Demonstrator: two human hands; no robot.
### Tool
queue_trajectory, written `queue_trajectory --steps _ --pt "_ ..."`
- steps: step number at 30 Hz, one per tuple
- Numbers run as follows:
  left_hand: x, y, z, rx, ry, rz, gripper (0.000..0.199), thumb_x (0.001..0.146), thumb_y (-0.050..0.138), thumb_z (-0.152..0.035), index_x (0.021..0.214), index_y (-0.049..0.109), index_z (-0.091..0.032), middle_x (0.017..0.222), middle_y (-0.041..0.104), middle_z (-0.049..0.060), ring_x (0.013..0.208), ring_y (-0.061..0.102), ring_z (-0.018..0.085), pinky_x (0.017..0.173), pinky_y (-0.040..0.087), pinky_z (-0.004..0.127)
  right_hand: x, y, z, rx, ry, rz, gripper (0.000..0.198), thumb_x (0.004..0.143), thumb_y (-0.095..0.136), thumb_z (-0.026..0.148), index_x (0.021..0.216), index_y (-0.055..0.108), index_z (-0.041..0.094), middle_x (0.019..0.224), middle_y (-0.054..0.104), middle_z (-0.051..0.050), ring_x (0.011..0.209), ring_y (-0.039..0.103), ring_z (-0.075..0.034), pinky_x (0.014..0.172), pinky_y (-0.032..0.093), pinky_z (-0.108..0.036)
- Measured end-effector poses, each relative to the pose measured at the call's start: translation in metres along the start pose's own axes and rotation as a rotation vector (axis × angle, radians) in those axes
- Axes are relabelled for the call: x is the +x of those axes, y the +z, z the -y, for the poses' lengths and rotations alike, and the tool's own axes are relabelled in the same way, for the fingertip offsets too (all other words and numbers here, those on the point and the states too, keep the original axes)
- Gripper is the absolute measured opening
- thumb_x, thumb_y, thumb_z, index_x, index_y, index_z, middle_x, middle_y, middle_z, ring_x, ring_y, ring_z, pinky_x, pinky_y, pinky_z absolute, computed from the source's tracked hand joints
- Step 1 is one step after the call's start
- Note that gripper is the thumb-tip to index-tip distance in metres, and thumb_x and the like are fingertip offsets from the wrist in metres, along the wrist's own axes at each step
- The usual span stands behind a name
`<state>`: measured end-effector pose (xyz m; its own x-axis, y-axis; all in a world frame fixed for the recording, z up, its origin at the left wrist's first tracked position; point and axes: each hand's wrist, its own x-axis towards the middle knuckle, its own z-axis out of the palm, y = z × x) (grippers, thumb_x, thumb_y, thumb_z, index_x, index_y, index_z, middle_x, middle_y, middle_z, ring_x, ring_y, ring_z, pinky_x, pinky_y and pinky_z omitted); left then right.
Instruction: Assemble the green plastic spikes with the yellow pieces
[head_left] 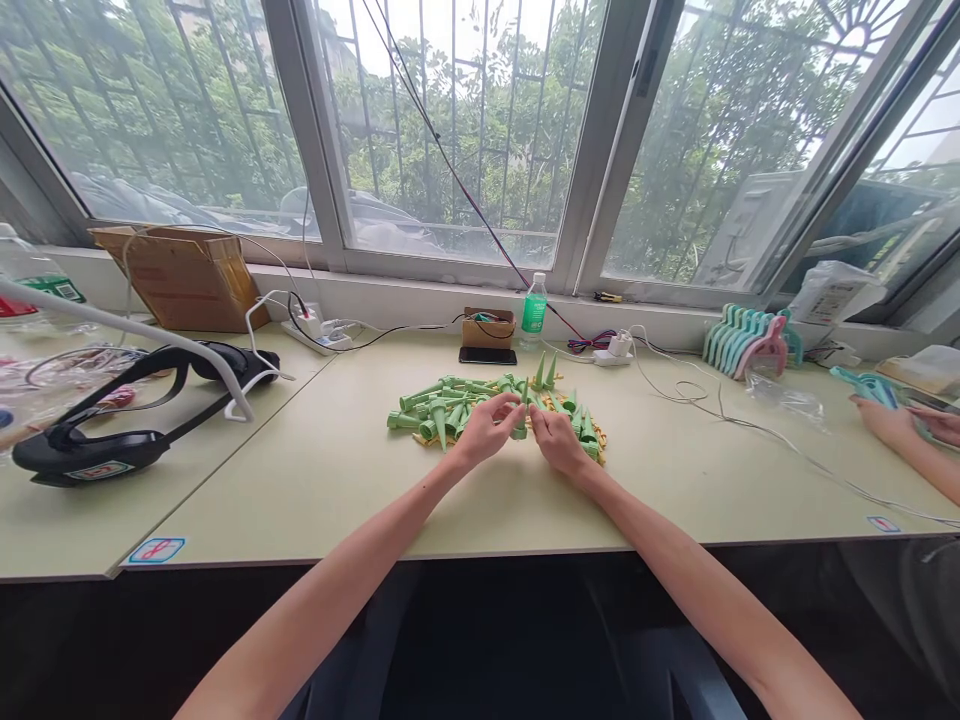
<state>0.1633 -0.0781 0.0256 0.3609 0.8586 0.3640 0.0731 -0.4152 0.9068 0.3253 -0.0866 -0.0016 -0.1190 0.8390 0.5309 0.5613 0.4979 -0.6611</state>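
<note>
My left hand [486,428] is closed in a pinch around a green pointed plastic cone [519,432]. Close beside it, my right hand [555,438] has its fingers curled together at the cone; whatever they pinch is hidden behind them. Under and around both hands spreads a pile of green hollow cone pieces [439,412], many lying on their sides. Small yellow pieces [602,440] show among the green ones, mostly at the right of the pile. Behind my hands, a couple of green cones [550,374] stand point up.
At the back are a green-labelled bottle [534,312], a small cardboard box [487,328] and a phone [487,356]. A black headset [105,440] lies left. White cables [780,430] cross the right side, near hangers [742,340] and another person's hand [885,422].
</note>
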Motion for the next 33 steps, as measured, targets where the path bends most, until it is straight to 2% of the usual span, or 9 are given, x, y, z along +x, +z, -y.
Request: queue_trajectory --steps 4,9,13,15,19,21,26,33 --pt "0.0014 0.0007 -0.0009 -0.001 0.013 -0.035 0.038 0.087 0.051 -0.053 0.077 0.057 -0.017 0.065 0.054 0.0 0.056 0.053 0.01 0.051 0.043 0.019 0.0006 0.0007 0.0001 -0.018 -0.005 -0.023 0.052 0.099 0.028 0.052 0.055 0.028 0.023 0.049 0.037 0.001 0.047 0.032 -0.014 0.049 0.026 -0.032" --pt "0.0011 0.0 -0.0021 0.117 0.004 -0.092 0.035 0.089 0.049 -0.05 0.078 0.057 -0.018 0.071 0.058 0.0 0.052 0.054 0.01 0.052 0.044 0.022 0.0002 -0.0002 0.0006 -0.006 0.025 -0.054 0.053 0.098 0.027 0.055 0.057 0.03 0.023 0.051 0.038 0.001 0.048 0.033 -0.015 0.05 0.026 -0.031" --pt "-0.0005 -0.0011 -0.0026 0.3 0.068 -0.163 0.034 0.09 0.049 -0.046 0.07 0.055 -0.019 0.053 0.049 -0.003 0.047 0.045 0.011 0.051 0.035 0.022 -0.0006 -0.0015 0.0029 0.015 0.018 -0.074 0.051 0.099 0.026 0.053 0.059 0.032 0.022 0.053 0.04 0.001 0.049 0.036 -0.014 0.051 0.028 -0.03" --pt "-0.001 -0.001 -0.0021 0.311 0.053 -0.135 0.036 0.09 0.048 -0.048 0.069 0.053 -0.019 0.046 0.044 -0.005 0.042 0.042 0.01 0.048 0.033 0.021 -0.0009 -0.0022 0.0041 0.016 0.006 -0.079 0.051 0.099 0.026 0.053 0.059 0.033 0.022 0.053 0.04 0.001 0.049 0.036 -0.014 0.051 0.029 -0.03" --pt "-0.0005 0.0002 -0.0013 0.098 -0.116 0.032 0.039 0.09 0.045 -0.056 0.076 0.051 -0.02 0.043 0.05 -0.004 0.031 0.04 0.009 0.037 0.031 0.021 -0.0014 -0.0029 0.0056 0.021 -0.006 -0.083 0.05 0.099 0.027 0.053 0.06 0.033 0.022 0.053 0.041 0.001 0.049 0.036 -0.014 0.051 0.029 -0.029" --pt "0.0 0.0005 -0.0018 -0.022 -0.196 0.078 0.041 0.088 0.046 -0.059 0.077 0.049 -0.02 0.043 0.052 -0.004 0.028 0.039 0.009 0.034 0.031 0.021 -0.0016 -0.003 0.006 0.026 -0.01 -0.079 0.05 0.099 0.027 0.053 0.06 0.033 0.022 0.054 0.041 0.001 0.049 0.036 -0.014 0.051 0.029 -0.029" --pt "0.0009 0.0005 -0.0024 -0.198 -0.296 0.119 0.045 0.084 0.053 -0.062 0.077 0.049 -0.018 0.042 0.053 -0.003 0.028 0.034 0.006 0.034 0.038 0.021 -0.0017 -0.0024 0.0048 0.035 -0.016 -0.064 0.05 0.098 0.027 0.054 0.06 0.033 0.022 0.054 0.041 0.001 0.049 0.036 -0.014 0.051 0.03 -0.028" --pt "0.0014 0.0001 0.0008 -0.269 -0.362 0.153 0.049 0.081 0.054 -0.066 0.081 0.051 -0.017 0.045 0.056 -0.001 0.028 0.031 0.004 0.037 0.045 0.024 -0.0021 -0.0013 0.0024 0.049 -0.029 -0.048 0.05 0.099 0.028 0.051 0.06 0.034 0.021 0.054 0.041 0.001 0.05 0.036 -0.013 0.051 0.031 -0.028"
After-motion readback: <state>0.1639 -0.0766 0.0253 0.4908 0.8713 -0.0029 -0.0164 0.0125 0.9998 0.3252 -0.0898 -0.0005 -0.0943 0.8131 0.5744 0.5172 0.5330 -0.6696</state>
